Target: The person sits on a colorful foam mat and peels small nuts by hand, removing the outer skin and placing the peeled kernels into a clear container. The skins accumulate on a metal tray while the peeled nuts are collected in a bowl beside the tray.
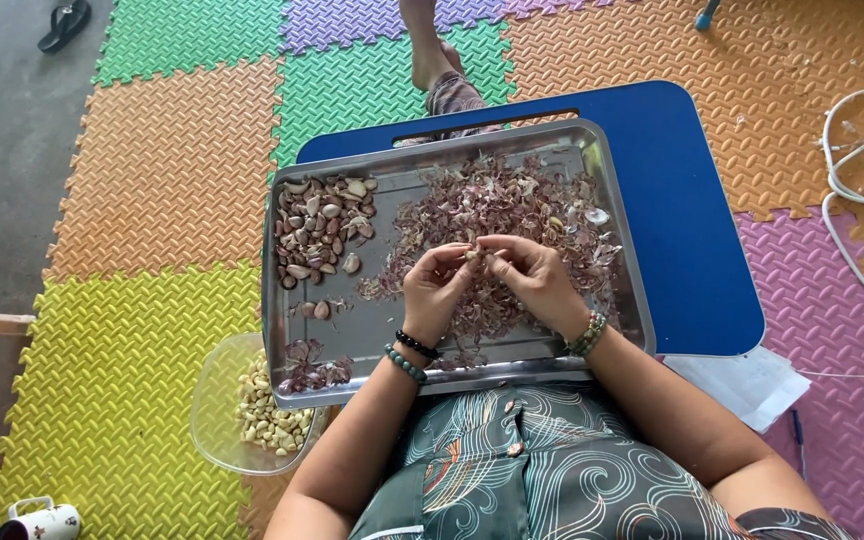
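1. I am pinching a garlic clove (471, 254) between my left hand (435, 290) and right hand (535, 283), both grasping it above the steel tray (372, 335).
2. I am peeling gently, dropping skins onto the peel heap (497, 205).

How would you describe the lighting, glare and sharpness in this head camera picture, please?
Head view: soft, even daylight with faint shadows; dull sheen on the metal tray; left hand, right hand and garlic clove reasonably sharp; floor mats bend slightly toward the edges.
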